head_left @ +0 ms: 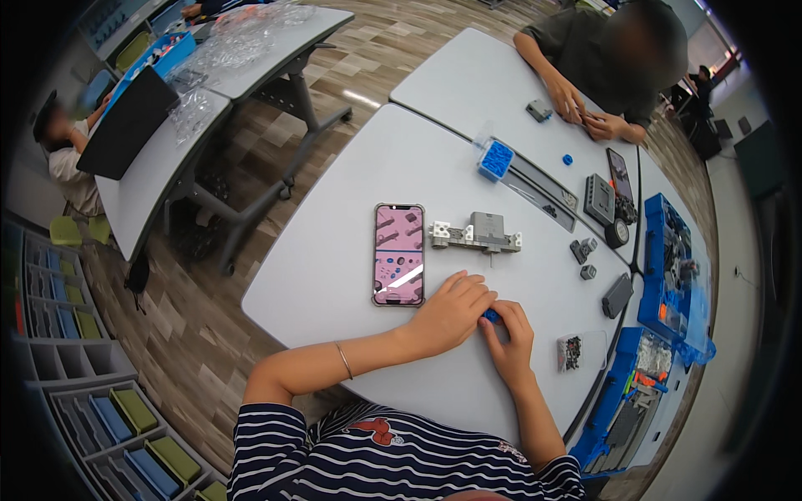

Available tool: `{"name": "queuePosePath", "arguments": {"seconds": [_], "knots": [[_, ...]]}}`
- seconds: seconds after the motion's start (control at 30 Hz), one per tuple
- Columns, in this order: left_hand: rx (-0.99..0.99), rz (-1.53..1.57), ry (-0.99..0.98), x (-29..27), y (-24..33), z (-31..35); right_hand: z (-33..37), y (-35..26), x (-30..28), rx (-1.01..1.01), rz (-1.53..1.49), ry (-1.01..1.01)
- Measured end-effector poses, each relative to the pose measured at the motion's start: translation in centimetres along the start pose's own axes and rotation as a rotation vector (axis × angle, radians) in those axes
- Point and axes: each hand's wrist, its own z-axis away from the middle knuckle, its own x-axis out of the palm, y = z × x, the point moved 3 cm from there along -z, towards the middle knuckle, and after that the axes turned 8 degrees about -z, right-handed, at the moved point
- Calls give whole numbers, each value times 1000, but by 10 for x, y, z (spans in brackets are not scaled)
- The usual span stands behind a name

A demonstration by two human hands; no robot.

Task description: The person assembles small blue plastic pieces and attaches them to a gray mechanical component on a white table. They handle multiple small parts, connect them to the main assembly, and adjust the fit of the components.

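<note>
Pinching: both hands meet over a small blue piece (pixel 491 316) on the white table (pixel 334 275), just in front of the person's striped top.
Left hand: left hand (pixel 451 313) lies knuckles up, fingers curled down onto the blue piece; closed around it as far as I can tell, though the fingertips are hidden.
Right hand: right hand (pixel 511 334) comes in from below, thumb and forefinger closed on the same blue piece from the other side.
Blue piece: mostly covered, only a sliver shows between the two hands; its shape cannot be made out.
Nearby: a phone (pixel 398 254) with a pink screen lies just beyond the left hand; a grey block assembly (pixel 477 235) sits beside it, apart from both hands.
Farther off: loose grey parts (pixel 585 250) and blue sorting trays (pixel 668 267) to the right; another person's hands work at the adjoining table.
Doing it well: judged from the grip, keep the piece low over the table, press squarely, and steady one hand while the other pushes.
</note>
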Motion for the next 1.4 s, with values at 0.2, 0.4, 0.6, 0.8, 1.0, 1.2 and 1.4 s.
{"name": "queuePosePath", "arguments": {"seconds": [0.2,0.4,0.6,0.8,1.0,1.2,1.4], "knots": [[-40,67,-30,-5,-6,-4,-4,1,-11,60,-76,110],[-20,62,-2,-9,-5,-10,-9,19,-31,33,224,227],[-25,23,-10,-8,-5,-13,-7,28,-32,60,277,179],[-36,29,-10,-9,-6,-17,-7,25,-32,79,272,178],[-63,46,7,-9,-7,-15,-6,28,-29,129,249,199],[-47,44,6,-8,-10,-14,-5,29,-29,112,286,172],[-48,63,34,-6,-11,-12,-7,26,-28,109,285,161]]}}
